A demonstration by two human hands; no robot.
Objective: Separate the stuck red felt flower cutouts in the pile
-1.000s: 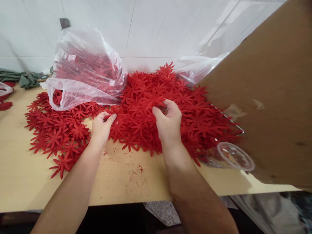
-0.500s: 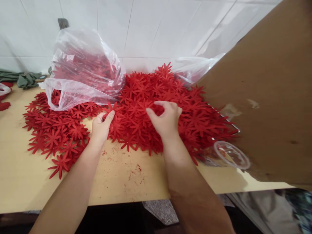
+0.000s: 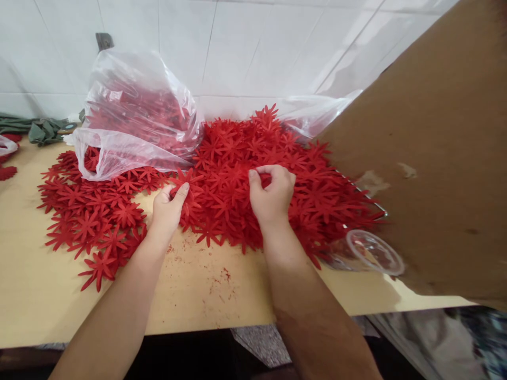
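My left hand (image 3: 168, 208) is closed, its thumb pressing on a red felt-like flower (image 3: 185, 177) with narrow petals. That flower overlaps the left edge of a big heap of similar red flowers (image 3: 225, 206), so its outline is hard to separate. Over the middle of the heap, my right hand (image 3: 273, 198) makes a pinch, thumb and forefinger tips together. Whatever lies between those fingertips is too small or hidden to make out. Left of my left hand, a lower, flatter pile of darker red flowers (image 3: 87, 224) spreads over the table.
A clear plastic bag (image 3: 138, 116) of red flowers stands behind the left pile. On the right, a large brown board (image 3: 428, 158) leans inward, with a round clear plastic container (image 3: 348, 253) beside it. Red scraps (image 3: 225, 274) dot the table's front. Green cloth (image 3: 43, 131) lies far left.
My right hand has shifted slightly right, and its thumb and forefinger have closed together. My left hand has moved slightly right, still at the flower.
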